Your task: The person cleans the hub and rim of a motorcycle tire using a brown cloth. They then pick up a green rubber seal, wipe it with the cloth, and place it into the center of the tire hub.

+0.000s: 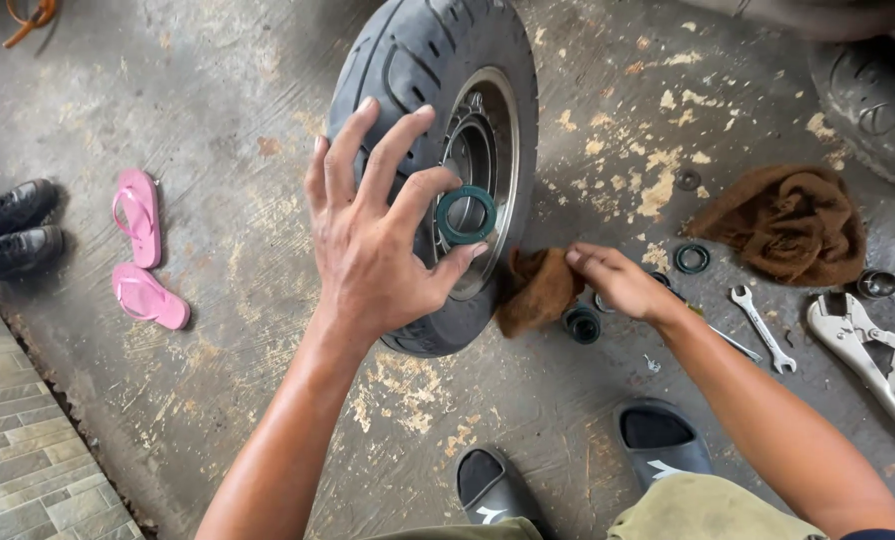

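1. Teal-green rubber seal ring (466, 215) sits pinched between the thumb and forefinger of the left hand (377, 240) at the centre of the frame; the other fingers fan out wide above it.
2. Right hand (617, 280) is low, just right of centre; its fingertips close on a brown rag (535, 290) lying on the floor against the tyre.
3. Behind the left hand stands a small black wheel (417, 60), upright, its silver hub (482, 150) facing right; the ring is held just in front of that hub.
4. Just below the right hand lies a dark round bearing (582, 323); a second green ring (691, 258) lies on the concrete further right.
5. Further right: a bigger brown cloth (787, 220), a spanner (762, 328), locking pliers (862, 350) at the right edge.
6. Bottom centre, two black sandals (657, 440); at left, pink flip-flops (142, 250) and black shoes (12, 230).
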